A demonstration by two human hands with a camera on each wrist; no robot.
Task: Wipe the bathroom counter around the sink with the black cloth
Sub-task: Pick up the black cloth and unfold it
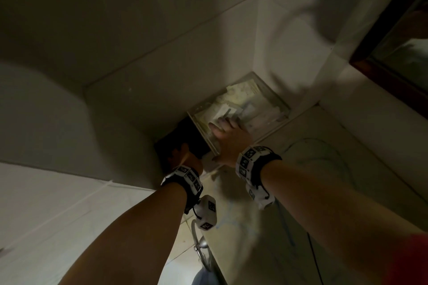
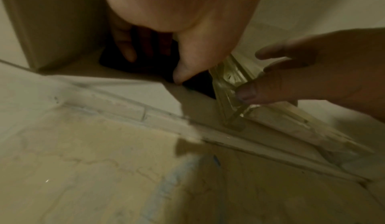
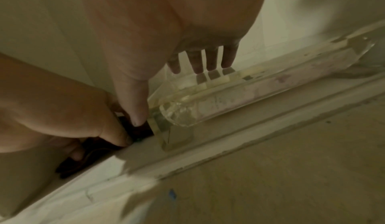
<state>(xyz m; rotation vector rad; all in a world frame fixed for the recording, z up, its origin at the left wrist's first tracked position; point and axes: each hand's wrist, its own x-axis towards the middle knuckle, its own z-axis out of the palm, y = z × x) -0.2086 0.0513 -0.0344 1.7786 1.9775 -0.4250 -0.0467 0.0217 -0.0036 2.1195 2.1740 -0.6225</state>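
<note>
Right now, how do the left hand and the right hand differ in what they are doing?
The left hand presses the black cloth down; the right hand grips the end of the clear plastic tray. Left fingers lie spread on cloth; right fingers reach over the tray's rim, thumb outside. Both sit side by side.

This was a dim bathroom. A dark-framed mirror (image 1: 403,37) hung on a pale tiled wall (image 1: 162,18) beside a veined stone counter (image 1: 301,169), and a clear tray (image 1: 271,91) of small packets (image 1: 240,92) was in the counter's corner. A chrome fitting (image 1: 201,245) showed below the counter's edge.
</note>
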